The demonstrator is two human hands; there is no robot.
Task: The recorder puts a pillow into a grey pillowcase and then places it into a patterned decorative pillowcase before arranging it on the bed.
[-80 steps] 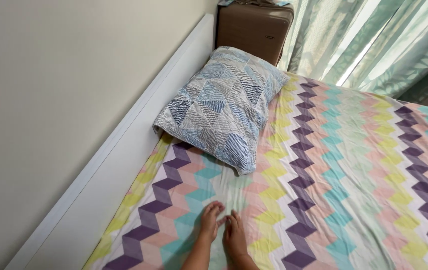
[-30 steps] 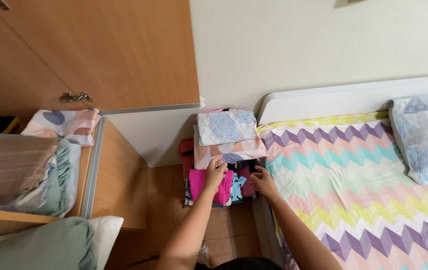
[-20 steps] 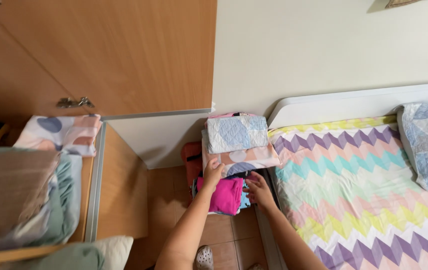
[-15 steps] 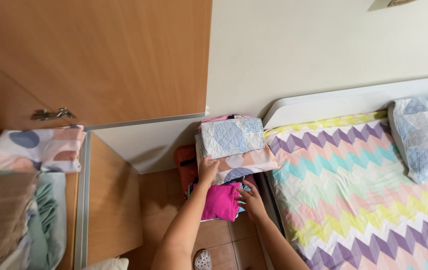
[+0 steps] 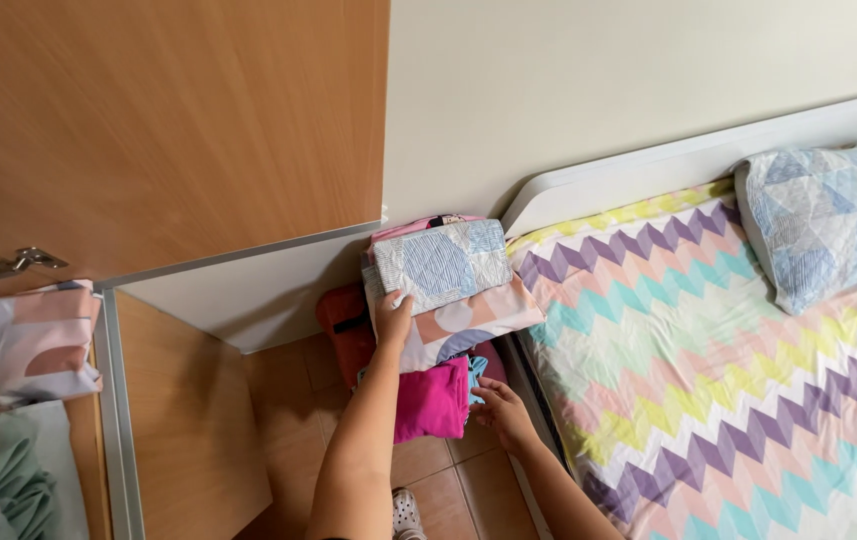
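A stack of folded linens sits between the wardrobe and the bed. On top lies a folded blue patterned cloth, under it a peach and white patterned cloth, then a pink cloth. My left hand rests on the left edge of the upper folded cloths, fingers curled over them. My right hand touches the lower right side of the stack beside the pink cloth, near the bed frame. I cannot tell what the stack stands on; a red object shows behind it.
An open wooden wardrobe door fills the upper left. Folded fabrics lie on a wardrobe shelf at left. The bed has a zigzag patterned sheet, a blue patterned pillow and a white headboard. Tiled floor lies below.
The view swung from the bed to the wardrobe side, then drifted left. Both hands stayed on the stack; the left hand moved up onto the top cloths.
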